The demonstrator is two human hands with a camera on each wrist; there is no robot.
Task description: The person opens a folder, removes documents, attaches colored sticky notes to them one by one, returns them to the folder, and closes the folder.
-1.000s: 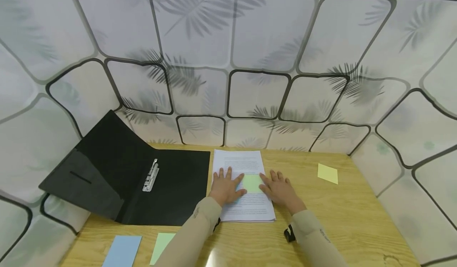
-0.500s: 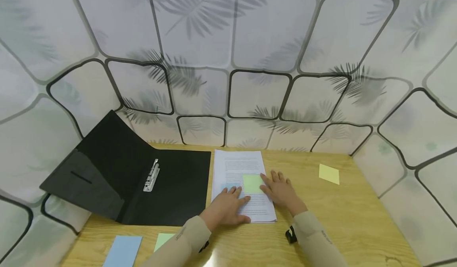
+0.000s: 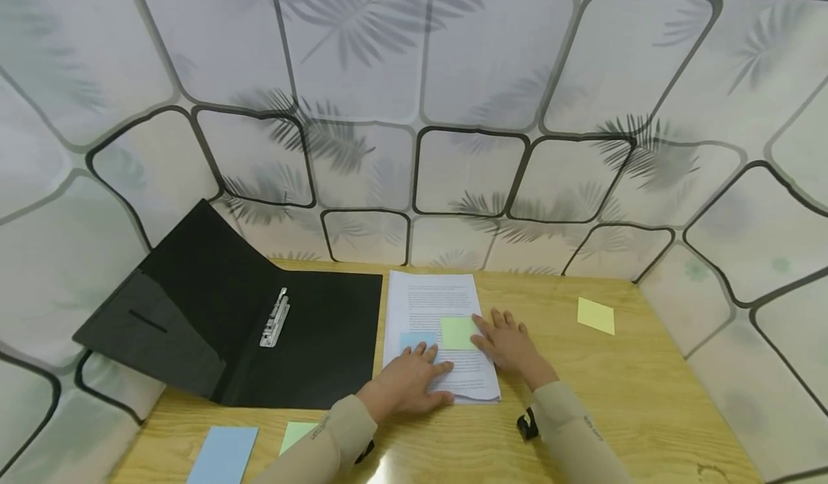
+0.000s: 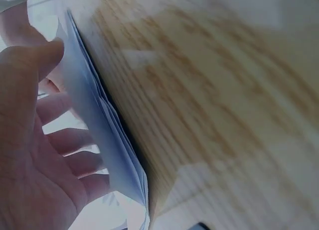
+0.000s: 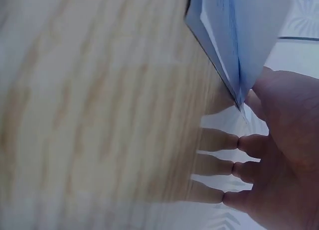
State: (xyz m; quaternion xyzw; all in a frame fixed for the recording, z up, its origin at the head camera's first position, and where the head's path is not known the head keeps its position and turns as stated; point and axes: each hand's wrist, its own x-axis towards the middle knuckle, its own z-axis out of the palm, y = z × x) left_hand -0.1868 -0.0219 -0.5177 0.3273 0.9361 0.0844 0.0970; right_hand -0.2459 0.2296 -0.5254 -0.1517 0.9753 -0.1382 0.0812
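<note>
A stack of printed paper (image 3: 440,300) lies on the wooden table, a green sticky note (image 3: 458,334) and a blue sticky note (image 3: 417,339) on its top sheet. My left hand (image 3: 407,381) is at the stack's near left corner, fingers over the top. Its thumb pinches the near edge, where sheets bow up and separate in the left wrist view. My right hand (image 3: 509,344) rests at the stack's right edge, fingers extended; its index fingertip reaches the green note's side. Several of its fingertips touch the table (image 5: 124,115) in the right wrist view.
Left of the stack lies an open black folder (image 3: 323,340) with a metal clip (image 3: 274,318). A blue pad (image 3: 223,454) and a green pad (image 3: 296,435) are near the front edge. A yellow sticky note (image 3: 596,316) lies at right. Patterned curtains (image 3: 472,167) enclose the table.
My left hand has slid back toward the near left corner of the stack, uncovering the blue note. The stack's near edge now bows up. My right hand has stayed in place.
</note>
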